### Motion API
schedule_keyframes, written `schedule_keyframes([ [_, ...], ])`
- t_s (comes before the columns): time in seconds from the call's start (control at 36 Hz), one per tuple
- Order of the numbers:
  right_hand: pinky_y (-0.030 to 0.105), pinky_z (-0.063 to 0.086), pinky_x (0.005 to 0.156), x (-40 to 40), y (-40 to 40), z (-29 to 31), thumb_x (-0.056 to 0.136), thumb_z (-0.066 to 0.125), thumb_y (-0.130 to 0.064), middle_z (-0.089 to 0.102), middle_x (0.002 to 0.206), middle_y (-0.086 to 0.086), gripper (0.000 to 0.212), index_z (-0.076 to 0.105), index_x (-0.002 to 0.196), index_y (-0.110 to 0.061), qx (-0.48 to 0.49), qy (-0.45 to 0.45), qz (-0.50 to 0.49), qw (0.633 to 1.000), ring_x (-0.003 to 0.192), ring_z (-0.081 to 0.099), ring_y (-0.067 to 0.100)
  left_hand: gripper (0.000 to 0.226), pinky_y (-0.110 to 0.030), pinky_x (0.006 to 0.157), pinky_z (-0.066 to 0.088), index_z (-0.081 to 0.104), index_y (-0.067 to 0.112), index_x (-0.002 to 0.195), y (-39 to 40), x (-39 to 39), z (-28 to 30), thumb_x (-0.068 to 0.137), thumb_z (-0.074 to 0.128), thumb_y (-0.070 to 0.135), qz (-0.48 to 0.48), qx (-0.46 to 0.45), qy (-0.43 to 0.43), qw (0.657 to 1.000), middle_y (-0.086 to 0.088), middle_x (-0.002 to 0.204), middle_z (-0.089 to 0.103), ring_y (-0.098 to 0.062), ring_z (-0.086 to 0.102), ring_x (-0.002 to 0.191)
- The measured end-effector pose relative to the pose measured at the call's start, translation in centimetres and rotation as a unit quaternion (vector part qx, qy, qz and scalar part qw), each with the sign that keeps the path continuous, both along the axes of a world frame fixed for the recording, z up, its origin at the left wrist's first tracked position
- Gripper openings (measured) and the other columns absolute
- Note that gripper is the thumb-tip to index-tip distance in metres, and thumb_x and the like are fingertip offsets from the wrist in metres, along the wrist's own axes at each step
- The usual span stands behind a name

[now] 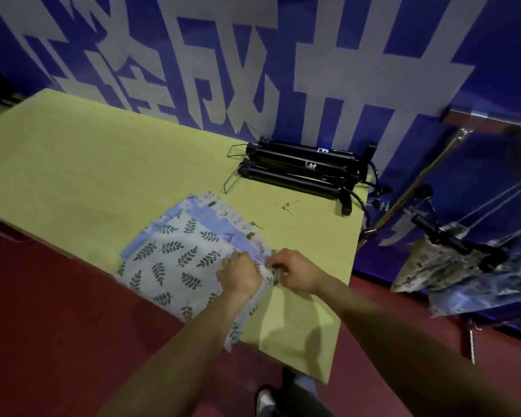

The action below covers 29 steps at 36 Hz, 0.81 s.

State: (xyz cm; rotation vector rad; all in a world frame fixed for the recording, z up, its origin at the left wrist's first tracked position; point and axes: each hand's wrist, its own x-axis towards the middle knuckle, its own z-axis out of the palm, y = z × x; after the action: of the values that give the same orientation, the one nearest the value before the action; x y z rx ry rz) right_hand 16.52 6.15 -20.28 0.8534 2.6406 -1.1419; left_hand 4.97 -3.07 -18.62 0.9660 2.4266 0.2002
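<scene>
A: Both hands are in at the right edge of the leaf-print cloth [169,260], which lies flat near the front of the yellow bench [103,164].
B: And the left hand [239,273] has its fingers curled down, pinching that edge just past the blue band [217,227].
A: Right hand [298,272] just beside it, fingers clamped on the same bit of cloth; whether a pin is in there, I can't tell.
B: One loose pin [291,205] lies apart on the bench, and black hangers [301,170] are stacked at the back by the wall
</scene>
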Motion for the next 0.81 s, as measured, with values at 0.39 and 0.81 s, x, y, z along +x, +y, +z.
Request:
schedule_keyframes([
  [0.39,0.03,0.02,0.086,-1.7,1.6,-1.8,0.085,0.062,-0.031,0.051,0.115,0.0,0.032,0.059,0.117,-0.03,0.124,0.039,0.015,0.991,0.11,0.043,0.022,0.052,-0.039,0.108,0.024,0.039,0.028,0.142,1.2,-1.6,-0.8,0.095,0.041,0.008,-0.048,0.046,-0.112,0.991,0.006,0.151,0.035,-0.018,0.038,0.135],
  [0.81,0.04,0.032,0.1,-4.0,3.5,2.3,0.086,0.06,-0.021,0.066,0.095,-0.007,0.016,0.071,0.097,-0.026,0.05,0.084,-0.05,0.994,0.095,0.059,0.016,0.038,-0.036,0.09,0.038,0.047,0.016,0.107,0.7,-2.2,0.7,0.08,0.066,0.032,-0.007,0.144,-0.108,0.984,0.0,0.102,0.041,-0.018,0.043,0.101],
])
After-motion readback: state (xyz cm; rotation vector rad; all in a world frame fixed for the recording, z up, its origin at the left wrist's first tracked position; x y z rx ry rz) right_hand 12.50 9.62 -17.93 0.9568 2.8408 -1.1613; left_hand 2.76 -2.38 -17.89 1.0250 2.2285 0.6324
